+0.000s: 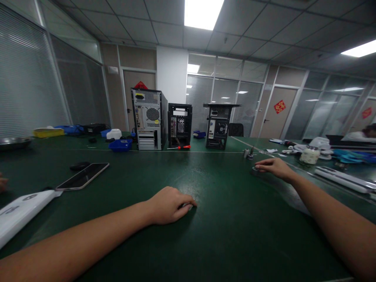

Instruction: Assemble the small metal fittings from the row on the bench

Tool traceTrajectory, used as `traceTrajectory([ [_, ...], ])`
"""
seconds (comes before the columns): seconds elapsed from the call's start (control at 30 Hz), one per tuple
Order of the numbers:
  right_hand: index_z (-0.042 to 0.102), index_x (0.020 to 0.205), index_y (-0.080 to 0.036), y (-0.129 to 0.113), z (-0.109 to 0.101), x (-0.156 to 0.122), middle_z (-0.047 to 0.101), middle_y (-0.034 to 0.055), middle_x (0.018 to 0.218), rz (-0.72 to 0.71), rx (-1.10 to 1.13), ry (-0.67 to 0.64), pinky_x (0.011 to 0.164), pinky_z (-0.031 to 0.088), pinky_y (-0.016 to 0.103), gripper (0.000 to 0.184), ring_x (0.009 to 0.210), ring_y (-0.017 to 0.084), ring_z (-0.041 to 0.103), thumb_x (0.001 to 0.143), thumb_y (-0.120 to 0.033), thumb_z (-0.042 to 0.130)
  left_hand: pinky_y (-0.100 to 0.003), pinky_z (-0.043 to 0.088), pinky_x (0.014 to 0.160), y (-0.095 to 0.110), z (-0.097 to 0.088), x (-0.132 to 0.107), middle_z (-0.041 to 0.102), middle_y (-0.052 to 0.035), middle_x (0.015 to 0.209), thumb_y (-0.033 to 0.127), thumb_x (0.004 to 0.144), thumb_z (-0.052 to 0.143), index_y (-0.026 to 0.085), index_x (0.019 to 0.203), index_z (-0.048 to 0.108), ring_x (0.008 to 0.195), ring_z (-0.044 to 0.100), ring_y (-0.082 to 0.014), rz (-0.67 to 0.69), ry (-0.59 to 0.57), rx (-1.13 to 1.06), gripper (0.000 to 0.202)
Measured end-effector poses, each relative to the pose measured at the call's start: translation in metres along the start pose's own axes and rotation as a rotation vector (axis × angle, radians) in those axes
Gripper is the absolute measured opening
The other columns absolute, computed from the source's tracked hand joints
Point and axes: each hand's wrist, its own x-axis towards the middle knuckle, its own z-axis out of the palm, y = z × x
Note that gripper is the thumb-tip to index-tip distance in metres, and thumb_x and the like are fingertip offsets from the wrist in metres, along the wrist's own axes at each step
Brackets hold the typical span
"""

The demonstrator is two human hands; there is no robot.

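Observation:
Low over the green table [223,235], my left hand [170,205] is closed, its fingers curled down. A sliver of something pale and shiny shows between the fingertips, too little to name. Farther out on the right, my right hand [274,167] pinches the top of a small round metal piece [255,171] at table height. Just beyond it stand a few small metal parts [249,153], one with a thin upright stem.
Three computer cases [149,117] stand at the back, with a red-handled screwdriver [184,147] before them. Blue bins [120,145] and a phone [85,176] lie left. On the right are a jar [310,155] and a long white bar [343,179]. Another person's hand [2,183] shows far left.

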Motion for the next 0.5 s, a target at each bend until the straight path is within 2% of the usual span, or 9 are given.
traceTrajectory([
  [0.27,0.080,0.092,-0.022,-0.011,0.004,0.002,0.079,0.0084,0.093,-0.074,-0.266,0.042,0.087,0.055,0.041,0.040,0.091,0.029,0.073,0.074,-0.058,0.073,-0.026,0.048,0.068,0.002,0.000,0.003,0.072,0.0011,0.077,0.025,0.100,0.051,0.025,0.123,0.070,0.068,0.068,-0.0166,-0.002,-0.002,-0.005,0.030],
  [0.5,0.077,0.085,-0.024,-0.015,0.007,0.000,0.078,0.0072,0.085,-0.074,-0.303,0.043,0.081,0.055,0.041,0.039,0.086,0.030,0.072,0.072,-0.061,0.074,-0.027,0.047,0.067,0.001,0.002,0.003,0.074,0.0007,0.079,0.026,0.101,0.050,0.026,0.123,0.070,0.069,0.068,-0.0170,0.006,0.006,0.012,0.030],
])
